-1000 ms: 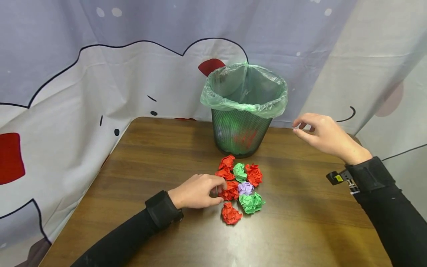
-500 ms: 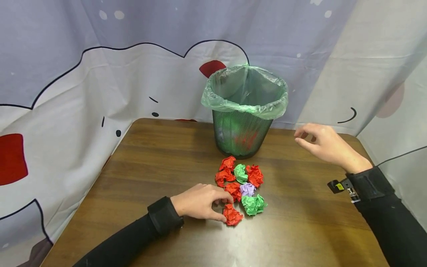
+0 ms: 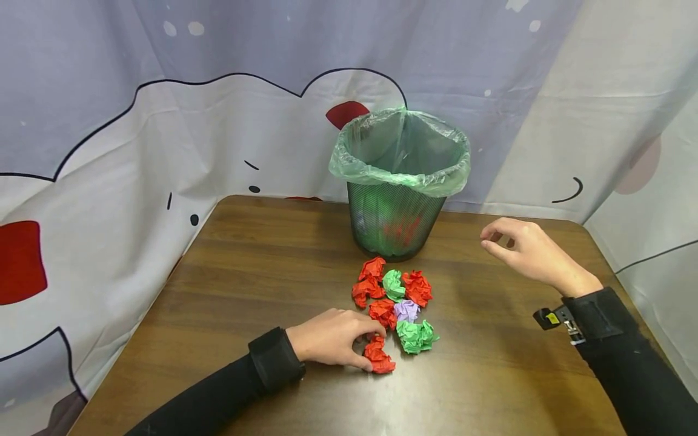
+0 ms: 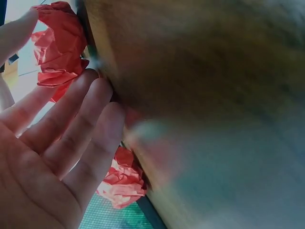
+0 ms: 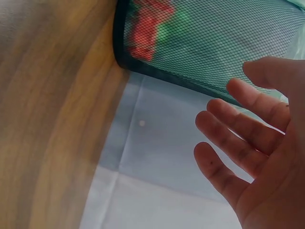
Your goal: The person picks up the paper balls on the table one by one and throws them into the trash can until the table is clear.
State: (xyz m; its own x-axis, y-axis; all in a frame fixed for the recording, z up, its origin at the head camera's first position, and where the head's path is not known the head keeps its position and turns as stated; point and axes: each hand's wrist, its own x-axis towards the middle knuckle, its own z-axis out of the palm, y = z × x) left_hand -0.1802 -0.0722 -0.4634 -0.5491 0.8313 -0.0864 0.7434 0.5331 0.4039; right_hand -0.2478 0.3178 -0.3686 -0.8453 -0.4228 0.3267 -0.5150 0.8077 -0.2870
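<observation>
My left hand (image 3: 338,338) is low over the table, thumb and index finger pinching the nearest red crumpled paper ball (image 3: 378,357). The left wrist view has the thumb against one side of this red paper ball (image 4: 59,45), with the other fingers stretched beside it. Just beyond lie more red paper balls (image 3: 383,313), a lilac one (image 3: 406,310) and green ones (image 3: 417,336). On the right, my right hand (image 3: 518,247) hovers above the table, fingers loosely curved and holding nothing; in the right wrist view its palm faces the mesh bin (image 5: 209,43).
A black mesh wastebasket (image 3: 395,218) with a green plastic liner (image 3: 403,175) stands at the back of the wooden table (image 3: 262,266). Red and green shapes show through its mesh. A patterned curtain (image 3: 218,133) hangs behind the table.
My left hand has moved nearer and slightly right, from beside the middle red balls to the nearest red paper ball, which it now pinches. My right hand has sunk a little.
</observation>
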